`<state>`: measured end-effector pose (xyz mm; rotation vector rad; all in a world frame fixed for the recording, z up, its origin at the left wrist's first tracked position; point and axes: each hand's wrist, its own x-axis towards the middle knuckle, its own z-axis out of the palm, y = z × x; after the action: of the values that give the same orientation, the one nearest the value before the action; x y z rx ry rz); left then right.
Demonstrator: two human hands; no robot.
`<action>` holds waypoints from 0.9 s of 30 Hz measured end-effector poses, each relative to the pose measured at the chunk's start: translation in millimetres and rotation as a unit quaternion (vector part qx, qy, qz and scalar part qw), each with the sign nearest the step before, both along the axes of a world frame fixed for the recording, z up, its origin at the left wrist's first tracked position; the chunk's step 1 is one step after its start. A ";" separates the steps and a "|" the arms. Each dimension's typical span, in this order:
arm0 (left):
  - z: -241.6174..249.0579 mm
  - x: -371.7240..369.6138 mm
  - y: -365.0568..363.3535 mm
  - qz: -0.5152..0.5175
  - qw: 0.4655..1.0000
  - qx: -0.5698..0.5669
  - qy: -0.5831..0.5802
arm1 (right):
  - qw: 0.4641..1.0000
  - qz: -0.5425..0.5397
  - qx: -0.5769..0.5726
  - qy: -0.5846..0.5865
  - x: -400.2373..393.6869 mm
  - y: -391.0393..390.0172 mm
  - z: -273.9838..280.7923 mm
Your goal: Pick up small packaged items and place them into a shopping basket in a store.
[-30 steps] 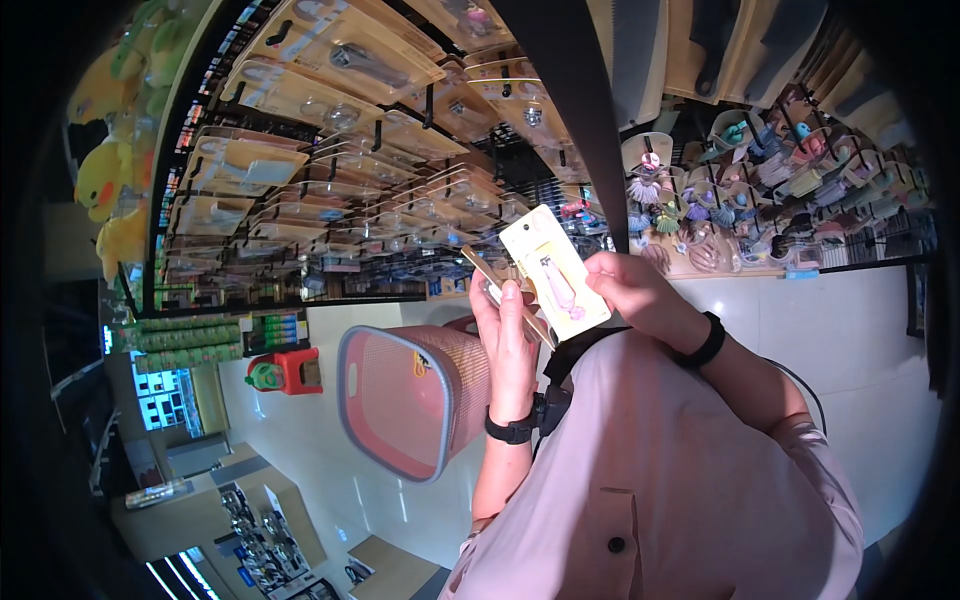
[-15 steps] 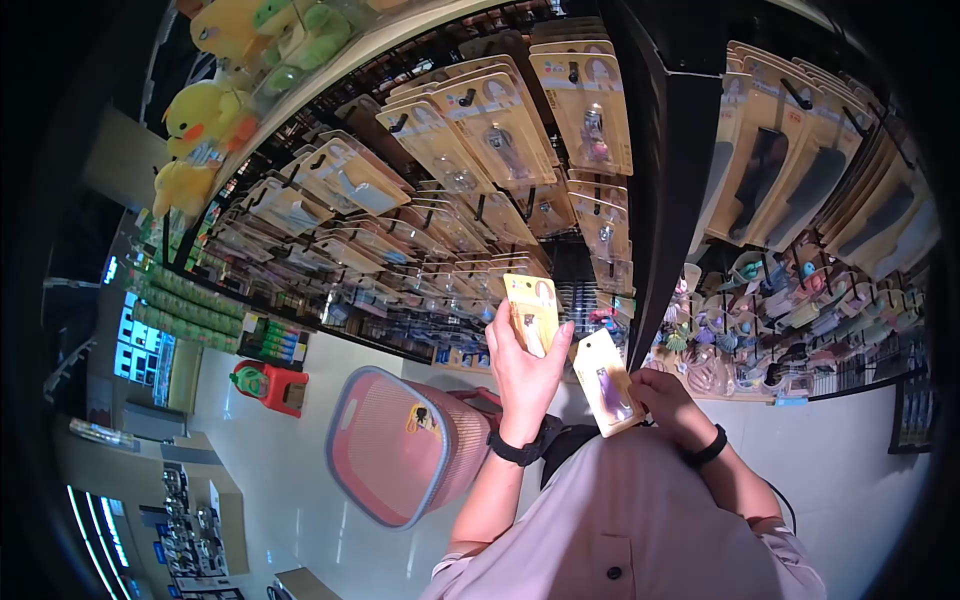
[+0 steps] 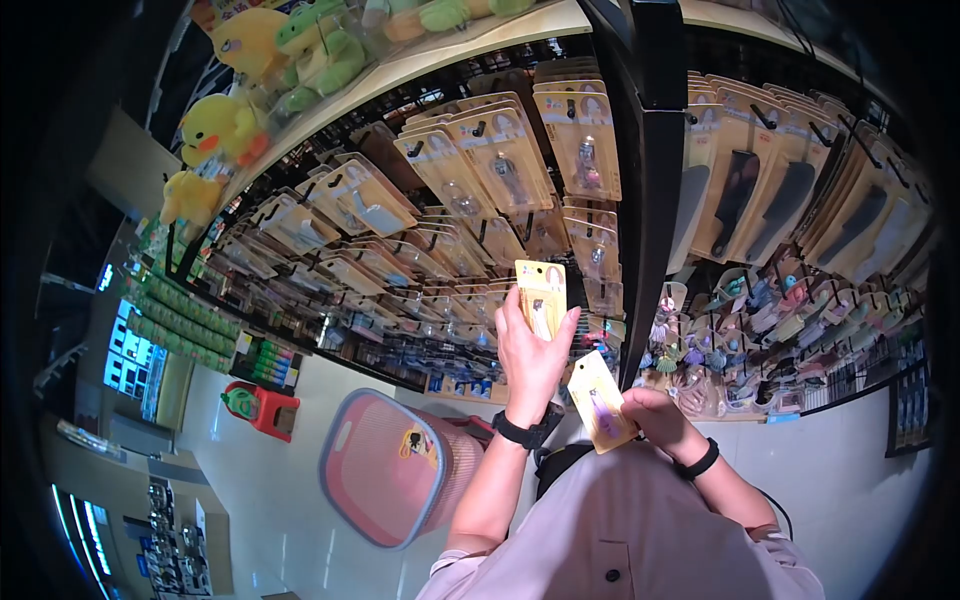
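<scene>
My left hand (image 3: 533,362) is closed round the lower part of a yellow carded blister pack (image 3: 541,298), which has a small dark and pale item under its clear plastic. Lower and to the right, my right hand (image 3: 662,422) pinches the edge of a second carded blister pack (image 3: 601,402) with a slim purple item inside; the exact kind of either item is too small to tell. Both cards are held in front of a rack of similar hanging packs (image 3: 505,165), apart from each other and from the rack.
A black post (image 3: 660,160) divides the rack; carded combs (image 3: 738,200) hang right of it, above hair accessories (image 3: 700,350). A pink basket (image 3: 345,455) stands on the floor at left, near a red stool (image 3: 277,412). Plush toys (image 3: 222,130) line the top shelf.
The view has shifted, so the rack sits lower in the picture. My left hand and its pack have moved slightly right; the right-hand pack has shifted slightly left and down. Both grips stay the same.
</scene>
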<state>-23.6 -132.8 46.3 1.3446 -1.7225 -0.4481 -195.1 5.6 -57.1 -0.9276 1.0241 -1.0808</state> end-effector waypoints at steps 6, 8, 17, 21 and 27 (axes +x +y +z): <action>16.6 -5.9 -17.1 0.009 0.999 -0.046 0.005 | 0.999 0.010 -0.011 -0.052 5.0 -2.3 3.2; 16.8 -8.1 -22.1 0.014 0.999 -0.033 0.000 | 0.999 0.012 -0.021 -0.048 6.4 -2.6 1.0; -2.6 -12.0 -37.8 0.016 0.997 -0.072 0.012 | 1.000 0.016 0.002 0.026 -3.2 -1.4 -0.7; 1.5 -13.4 -43.2 0.013 0.998 -0.060 -0.009 | 0.999 0.015 0.001 0.049 -3.1 -0.2 10.2; 4.1 -23.1 -53.1 0.010 0.999 -0.043 -0.010 | 0.999 0.020 0.012 0.024 -5.3 -1.0 16.2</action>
<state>-46.7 -185.9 50.4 1.3082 -1.7238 -0.3467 -200.3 4.6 -40.9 -0.9551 1.0525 -1.0155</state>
